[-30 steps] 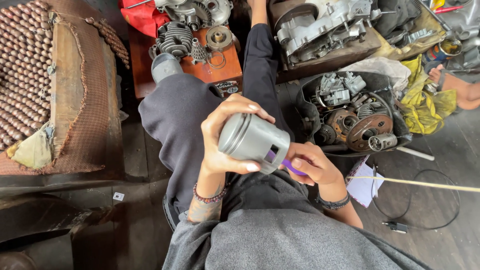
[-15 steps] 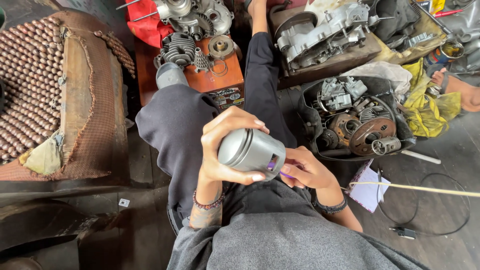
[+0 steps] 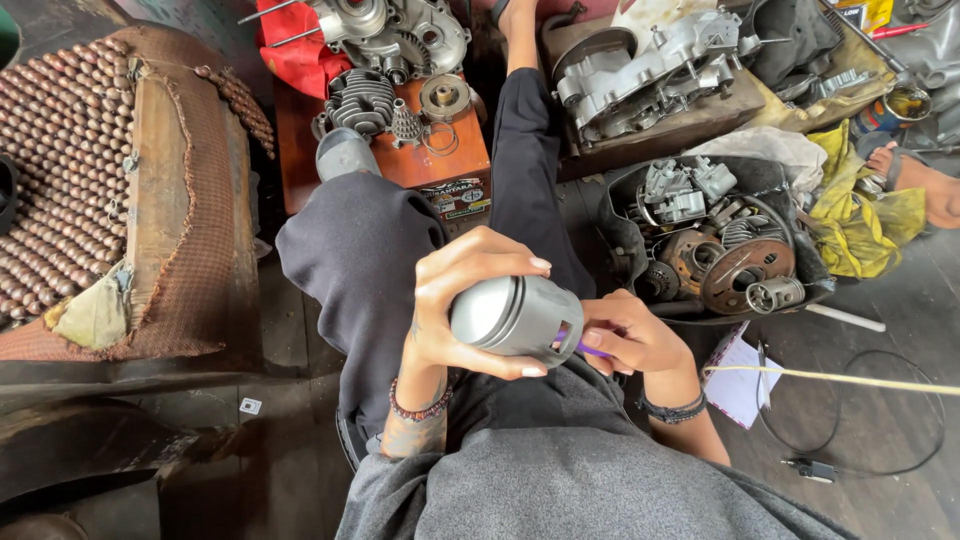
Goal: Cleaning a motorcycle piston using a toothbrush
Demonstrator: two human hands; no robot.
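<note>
Dark plank floor (engine parts around), left hand grip around piston.

Grey top; dark trousers; beaded bracelet on left wrist; dark band on right wrist.

You hold a grey, cylindrical metal piston above your lap, tipped on its side with the smooth, flat crown facing left and slightly toward you. Shallow ring grooves circle it near the crown, and a round pin hole shows in the skirt at the right. A slim purple tool pokes out from behind the skirt, its end touching the piston.
</note>
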